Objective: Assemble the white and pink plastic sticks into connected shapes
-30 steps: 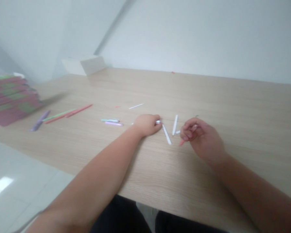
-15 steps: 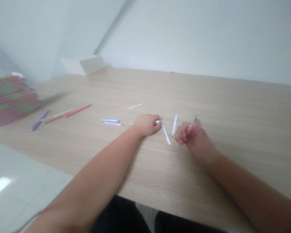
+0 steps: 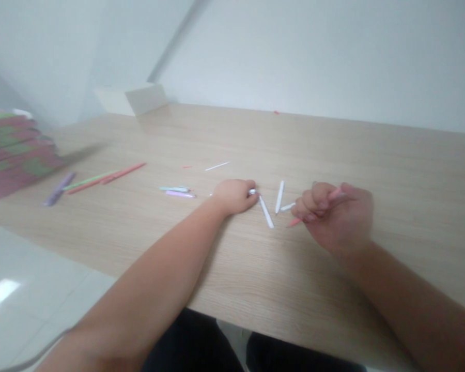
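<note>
My left hand (image 3: 234, 197) rests on the table, its fingers closed on a white pen (image 3: 251, 191) that is mostly hidden under the palm. Just past its fingertips lies a white pen barrel (image 3: 266, 211), slanting towards me. My right hand (image 3: 335, 214) is curled around a slim pink pen (image 3: 294, 222), whose pointed end sticks out at lower left. Between the hands is another white pen barrel (image 3: 279, 197). A short white piece (image 3: 288, 207) shows beside the right fingers, partly covered by them.
Left of my left hand are a teal pen (image 3: 173, 189) and a lilac pen (image 3: 181, 195). A thin white stick (image 3: 217, 166) lies beyond. Farther left are red sticks (image 3: 124, 172), a purple pen (image 3: 60, 189) and a pink-green stack (image 3: 17, 152). A white box (image 3: 145, 99) stands behind.
My right hand has turned and shifted slightly right; the pink pen now shows clearly in its grip. The short white piece beside it has come into sight. My left hand stays in place.
</note>
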A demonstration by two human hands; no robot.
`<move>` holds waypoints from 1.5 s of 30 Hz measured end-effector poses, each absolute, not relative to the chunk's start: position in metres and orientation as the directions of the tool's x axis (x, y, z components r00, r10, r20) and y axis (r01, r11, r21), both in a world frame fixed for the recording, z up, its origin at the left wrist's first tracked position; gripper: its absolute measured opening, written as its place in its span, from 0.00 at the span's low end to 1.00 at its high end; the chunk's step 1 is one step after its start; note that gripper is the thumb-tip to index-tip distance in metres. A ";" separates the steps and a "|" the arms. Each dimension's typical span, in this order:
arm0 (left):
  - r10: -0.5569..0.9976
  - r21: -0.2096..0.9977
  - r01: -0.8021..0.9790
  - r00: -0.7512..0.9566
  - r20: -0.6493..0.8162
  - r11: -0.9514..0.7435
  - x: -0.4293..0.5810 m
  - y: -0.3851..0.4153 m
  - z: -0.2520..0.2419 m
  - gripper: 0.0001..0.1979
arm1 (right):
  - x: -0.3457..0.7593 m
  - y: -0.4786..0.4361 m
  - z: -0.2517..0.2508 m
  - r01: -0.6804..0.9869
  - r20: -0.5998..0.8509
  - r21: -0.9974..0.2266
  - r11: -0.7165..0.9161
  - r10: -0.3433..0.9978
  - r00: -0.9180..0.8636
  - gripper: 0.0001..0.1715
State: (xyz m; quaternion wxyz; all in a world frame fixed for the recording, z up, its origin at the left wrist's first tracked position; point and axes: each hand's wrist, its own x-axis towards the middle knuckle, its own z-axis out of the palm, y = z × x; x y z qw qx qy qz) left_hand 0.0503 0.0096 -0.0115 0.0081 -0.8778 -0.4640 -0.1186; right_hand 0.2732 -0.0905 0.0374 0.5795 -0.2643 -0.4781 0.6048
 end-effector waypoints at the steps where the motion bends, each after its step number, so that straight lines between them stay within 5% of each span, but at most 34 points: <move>1: 0.814 0.098 0.817 0.541 0.211 -0.568 0.050 0.010 -0.011 0.21 | 0.274 -0.090 0.036 -0.443 0.232 -0.888 0.124 0.952 -0.199 0.29; 16: 0.820 0.082 0.824 0.540 0.190 -0.561 0.050 0.010 -0.010 0.23 | 0.277 -0.084 0.019 -0.377 0.168 -0.925 0.042 0.937 -0.308 0.27; 26: 0.800 0.086 0.800 0.576 0.166 -0.594 0.050 0.009 -0.008 0.29 | 0.277 -0.087 0.038 -0.456 0.234 -0.882 0.123 0.952 -0.196 0.34; 32: 0.785 0.101 0.784 0.587 0.201 -0.612 0.050 0.006 -0.008 0.24 | 0.279 -0.089 0.040 -0.297 0.305 -0.917 0.266 0.948 -0.094 0.29; 42: 0.750 0.119 0.750 0.609 0.259 -0.650 0.053 -0.005 -0.003 0.24 | 0.278 -0.081 0.022 -0.362 0.161 -0.926 0.107 0.979 -0.124 0.25; 45: 0.661 0.146 0.656 0.670 0.338 -0.740 0.056 -0.013 0.006 0.22 | 0.273 -0.078 0.013 -0.361 0.206 -0.918 0.166 0.976 -0.073 0.25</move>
